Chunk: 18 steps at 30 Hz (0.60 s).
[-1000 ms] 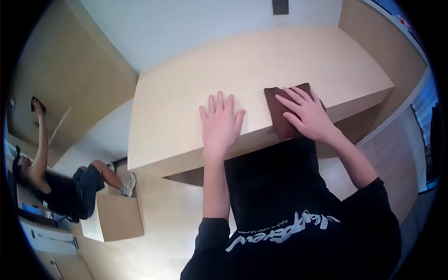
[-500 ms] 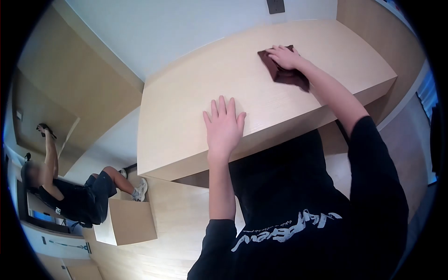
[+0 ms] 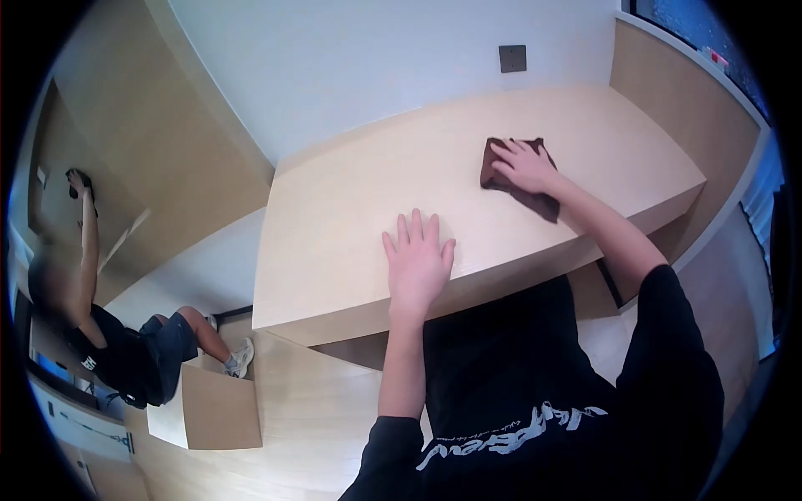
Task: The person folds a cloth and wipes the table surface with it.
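Note:
My left hand point(image 3: 420, 271) lies flat on the pale wooden desktop point(image 3: 334, 221) near its front edge, fingers spread, holding nothing. Further right and deeper on the desk, my right hand point(image 3: 528, 167) presses a dark brown cloth point(image 3: 539, 203) against the surface. Its palm and fingers rest on top of the cloth, which sticks out around the hand on the left, at the back and toward the front. Part of the cloth is hidden beneath the hand.
A wall socket point(image 3: 512, 58) sits above the desk, and a wooden side panel point(image 3: 685, 104) borders it at right. At left, another person point(image 3: 125, 342) sits on a wooden box point(image 3: 221, 409), one raised hand holding a dark item against a wood panel point(image 3: 117, 159).
The view has tilted up, so the desk appears lower. My right hand and the cloth have shifted slightly toward the desk's front. My left hand stays flat. The other person's arm reaches higher.

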### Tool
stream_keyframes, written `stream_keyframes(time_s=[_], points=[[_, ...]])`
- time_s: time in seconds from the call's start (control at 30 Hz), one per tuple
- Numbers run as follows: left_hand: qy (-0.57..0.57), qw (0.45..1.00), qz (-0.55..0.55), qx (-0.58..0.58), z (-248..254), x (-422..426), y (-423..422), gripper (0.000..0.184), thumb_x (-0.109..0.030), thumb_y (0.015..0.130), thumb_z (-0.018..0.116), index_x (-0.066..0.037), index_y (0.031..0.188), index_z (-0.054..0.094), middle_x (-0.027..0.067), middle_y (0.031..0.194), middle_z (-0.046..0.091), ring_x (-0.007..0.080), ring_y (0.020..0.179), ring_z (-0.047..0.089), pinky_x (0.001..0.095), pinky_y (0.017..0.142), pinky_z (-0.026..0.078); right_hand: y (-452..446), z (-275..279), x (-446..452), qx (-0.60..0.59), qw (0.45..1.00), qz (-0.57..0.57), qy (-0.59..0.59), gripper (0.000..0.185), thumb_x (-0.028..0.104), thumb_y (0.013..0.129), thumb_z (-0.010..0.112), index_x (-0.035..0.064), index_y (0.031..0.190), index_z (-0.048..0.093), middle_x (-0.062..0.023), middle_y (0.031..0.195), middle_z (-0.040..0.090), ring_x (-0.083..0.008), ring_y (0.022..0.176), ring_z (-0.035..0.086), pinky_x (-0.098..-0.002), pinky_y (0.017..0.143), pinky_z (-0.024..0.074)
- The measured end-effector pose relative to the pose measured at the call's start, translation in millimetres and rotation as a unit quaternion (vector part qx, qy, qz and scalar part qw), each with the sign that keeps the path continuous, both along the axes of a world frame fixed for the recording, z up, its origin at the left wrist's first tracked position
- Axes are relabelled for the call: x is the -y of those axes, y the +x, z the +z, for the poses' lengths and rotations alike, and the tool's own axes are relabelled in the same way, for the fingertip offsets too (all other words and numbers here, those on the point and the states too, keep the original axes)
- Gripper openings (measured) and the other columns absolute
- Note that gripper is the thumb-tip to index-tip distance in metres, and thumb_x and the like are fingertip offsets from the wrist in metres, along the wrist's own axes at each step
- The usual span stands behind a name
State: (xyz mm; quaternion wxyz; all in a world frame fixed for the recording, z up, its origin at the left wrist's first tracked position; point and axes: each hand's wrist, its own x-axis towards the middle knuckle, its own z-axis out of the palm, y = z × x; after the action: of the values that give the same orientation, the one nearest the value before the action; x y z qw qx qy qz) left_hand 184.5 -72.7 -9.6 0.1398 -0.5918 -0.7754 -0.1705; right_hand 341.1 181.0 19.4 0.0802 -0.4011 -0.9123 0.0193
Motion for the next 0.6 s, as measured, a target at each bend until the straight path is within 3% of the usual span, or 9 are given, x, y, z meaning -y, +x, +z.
stream_keyframes(time_s=[0.17, 0.23, 0.3, 0.43, 0.6], points=[[0.018, 1.0, -0.003, 0.004, -3.4, 3.2, -1.3, 0.049, -0.036, 0.097, 0.049, -0.008, 0.137, 0.047, 0.0183, 0.146, 0.04, 0.0388, 0.137, 0.034, 0.0598, 0.11, 0.026, 30.1, 9.9, 70.4, -0.021, 0.994, 0.105, -0.028, 0.066, 0.053, 0.094, 0.044, 0.0188, 0.149, 0.034, -0.0179, 0.155, 0.027, -0.0338, 0.145, 0.023, -0.0576, 0.115, 0.0158], [0.018, 1.0, -0.001, -0.006, -3.4, 2.9, 0.9, 0.049, -0.036, 0.097, 0.049, -0.008, 0.137, 0.048, 0.0182, 0.144, 0.042, 0.0387, 0.136, 0.036, 0.0599, 0.109, 0.028, 48.3, 14.2, 97.4, -0.133, 0.981, 0.14, -0.015, 0.061, 0.043, 0.09, 0.057, 0.015, 0.143, 0.042, -0.0206, 0.151, 0.034, -0.0351, 0.139, 0.034, -0.0504, 0.115, 0.0229], [0.021, 1.0, 0.0, -0.012, -1.8, 3.8, 3.7, 0.048, -0.036, 0.097, 0.049, -0.008, 0.136, 0.048, 0.0176, 0.143, 0.043, 0.0385, 0.135, 0.037, 0.0599, 0.108, 0.029, 62.8, 5.8, 104.7, -0.133, 0.981, 0.144, -0.016, 0.055, 0.041, 0.089, 0.06, 0.012, 0.136, 0.051, -0.0192, 0.148, 0.039, -0.0346, 0.136, 0.037, -0.0477, 0.114, 0.0261], [0.036, 0.999, -0.011, -0.03, -2.5, 4.9, 6.1, 0.045, -0.035, 0.098, 0.049, -0.008, 0.133, 0.052, 0.0157, 0.141, 0.046, 0.0378, 0.133, 0.039, 0.0597, 0.107, 0.031, 69.7, 5.9, 122.5, -0.093, 0.988, 0.123, 0.032, 0.052, 0.042, 0.092, 0.055, 0.012, 0.136, 0.054, -0.016, 0.147, 0.042, -0.0331, 0.136, 0.037, -0.0467, 0.114, 0.0258], [0.04, 0.999, -0.021, -0.011, -2.0, 4.8, 9.3, 0.046, -0.037, 0.097, 0.051, -0.009, 0.132, 0.053, 0.0153, 0.141, 0.047, 0.0377, 0.133, 0.039, 0.0591, 0.107, 0.031, 55.3, 11.4, 97.6, -0.021, 0.993, 0.11, -0.039, 0.058, 0.048, 0.094, 0.048, 0.0185, 0.144, 0.045, -0.017, 0.155, 0.03, -0.0319, 0.146, 0.022, -0.055, 0.116, 0.0159]])
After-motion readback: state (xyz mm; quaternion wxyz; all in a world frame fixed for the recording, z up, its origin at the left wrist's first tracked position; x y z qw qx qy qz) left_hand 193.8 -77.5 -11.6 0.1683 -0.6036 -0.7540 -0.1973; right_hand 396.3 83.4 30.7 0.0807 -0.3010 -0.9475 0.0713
